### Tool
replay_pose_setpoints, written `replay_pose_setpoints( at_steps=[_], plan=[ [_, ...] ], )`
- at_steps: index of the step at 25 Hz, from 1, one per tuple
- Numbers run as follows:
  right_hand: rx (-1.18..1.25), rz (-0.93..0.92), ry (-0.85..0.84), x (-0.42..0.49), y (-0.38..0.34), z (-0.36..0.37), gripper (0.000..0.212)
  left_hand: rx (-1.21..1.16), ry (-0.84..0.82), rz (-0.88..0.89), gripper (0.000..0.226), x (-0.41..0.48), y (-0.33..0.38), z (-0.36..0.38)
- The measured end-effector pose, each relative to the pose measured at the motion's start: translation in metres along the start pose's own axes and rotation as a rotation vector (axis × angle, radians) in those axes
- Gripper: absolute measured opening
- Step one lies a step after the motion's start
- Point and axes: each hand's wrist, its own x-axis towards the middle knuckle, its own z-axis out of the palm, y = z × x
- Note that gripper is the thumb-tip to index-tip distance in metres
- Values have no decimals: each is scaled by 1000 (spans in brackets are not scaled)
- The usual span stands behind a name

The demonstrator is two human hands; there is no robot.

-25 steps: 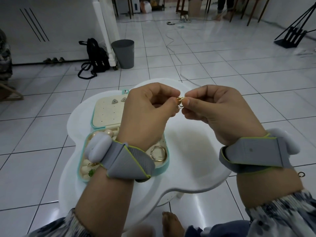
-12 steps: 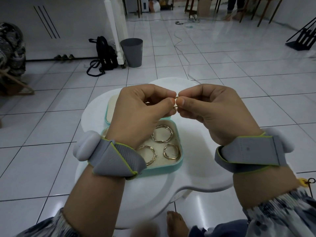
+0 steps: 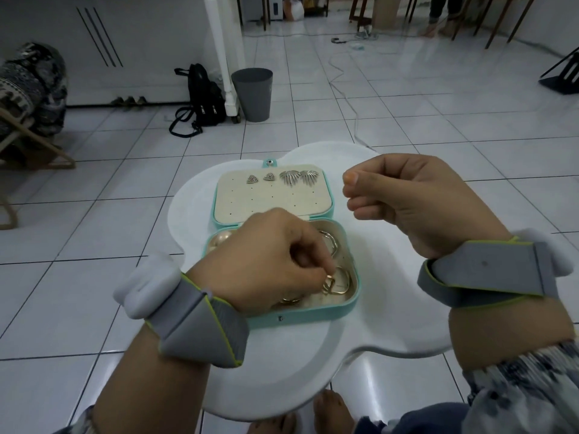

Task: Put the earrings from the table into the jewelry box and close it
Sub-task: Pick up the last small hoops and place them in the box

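Note:
A teal jewelry box [image 3: 316,315] lies open on a white, cloud-shaped table [image 3: 360,308]. Its cream lid panel [image 3: 272,198] carries two triangular studs [image 3: 260,178] and two leaf-shaped earrings [image 3: 298,177]. My left hand [image 3: 269,261] hovers over the box's tray, fingertips pinching a small gold hoop earring [image 3: 329,285] low inside the tray. Other gold hoops [image 3: 341,280] lie in the tray, partly hidden by that hand. My right hand [image 3: 404,198] is raised right of the box, fingers curled closed, with nothing visible in it.
The table stands on a white tiled floor. A grey bin [image 3: 252,93], a black backpack [image 3: 202,100] and a white post [image 3: 224,57] are beyond it. A chair with patterned cloth [image 3: 28,89] is at the left. My bare feet [image 3: 332,415] show under the table's near edge.
Both hands were pinched together on the small gold earring above the box. My left hand has since dropped into the tray with it; my right hand has pulled away to the right.

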Motion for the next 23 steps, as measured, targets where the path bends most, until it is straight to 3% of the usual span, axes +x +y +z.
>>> replay_pose_setpoints(
  at_steps=[4, 14, 23],
  plan=[
    [-23, -3, -4, 2, 0, 1, 6, 143, -103, -34, 12, -1, 2, 2],
    [-56, -13, -18, 1, -1, -4, 6, 305, -9, -19, 13, -3, 13, 4],
    [-70, -30, -11, 1, -1, -9, 7, 364, -28, -1, 19, -5, 16, 5]
  ],
)
